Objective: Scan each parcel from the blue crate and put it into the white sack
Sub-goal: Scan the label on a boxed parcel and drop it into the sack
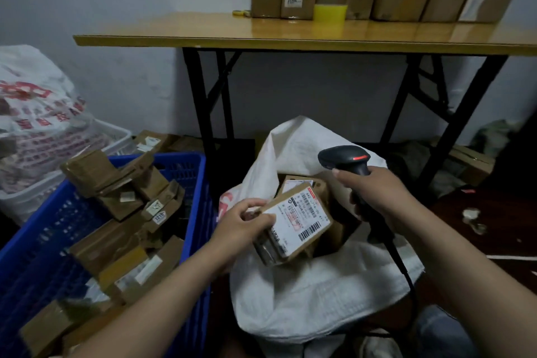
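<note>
Parcel [296, 224] over the white sack [305, 293].
Fingers of the left hand [244, 222] pinch the labelled parcel above the sack's mouth; the right hand [377, 198] grips the scanner [345, 158]; the blue crate [191, 212] stands left of the sack.

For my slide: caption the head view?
Mid-scan: left hand holds a labelled parcel over the white sack; right hand grips the scanner.

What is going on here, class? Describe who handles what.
A person is working through parcels. The left hand holds a labelled parcel above the open white sack, while the right hand grips a black scanner, its red light on. A second parcel lies in the sack. The blue crate holds many more.
</note>
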